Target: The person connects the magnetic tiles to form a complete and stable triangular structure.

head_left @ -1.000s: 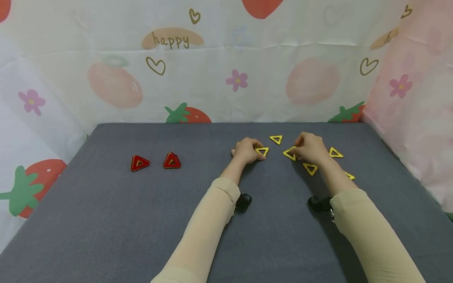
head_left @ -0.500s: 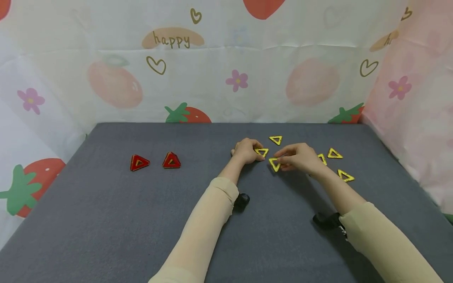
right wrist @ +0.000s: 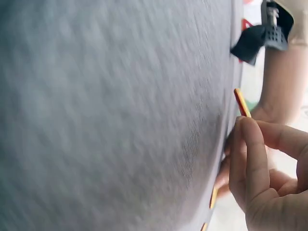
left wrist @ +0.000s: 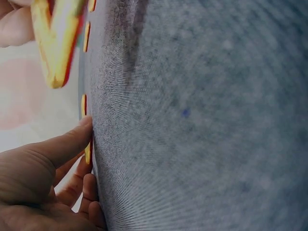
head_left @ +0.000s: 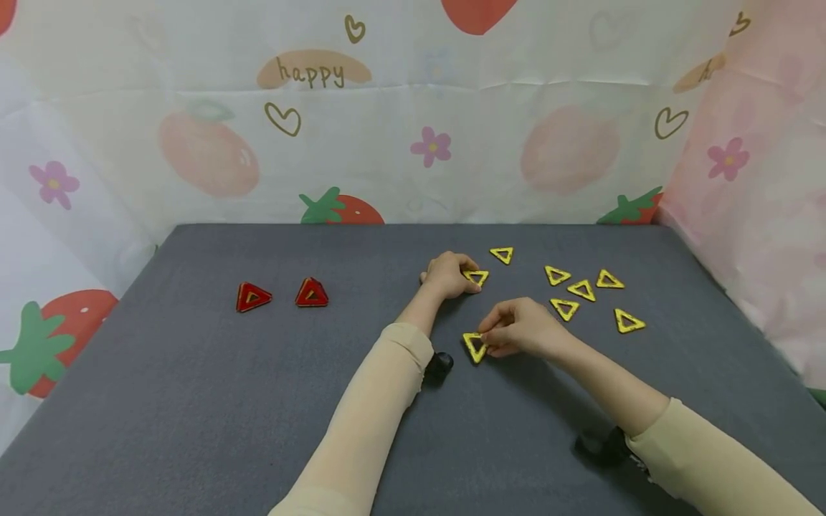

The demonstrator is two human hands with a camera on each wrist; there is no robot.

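My right hand (head_left: 524,330) pinches a yellow triangular frame (head_left: 469,347) by its right side, lifted off the table. In the right wrist view thumb and fingertip grip that triangle (right wrist: 241,102), seen edge-on; it has a red back. Farther off, my left hand (head_left: 445,275) holds another yellow triangular frame (head_left: 483,278) at the tabletop. The left wrist view shows thumb and fingers at that triangle's edge (left wrist: 88,153), while the raised triangle (left wrist: 57,74) looms blurred at upper left.
A yellow triangle (head_left: 510,255) lies behind the left hand. Several more, including one triangle (head_left: 623,283), are scattered at the right. Two red triangular pieces, the left one (head_left: 247,297) and the right one (head_left: 312,284), sit on the grey table (head_left: 161,401).
My right hand has carried its yellow triangle from the scattered pieces leftward and nearer to me, past the left hand's triangle. My left hand has stayed in place.
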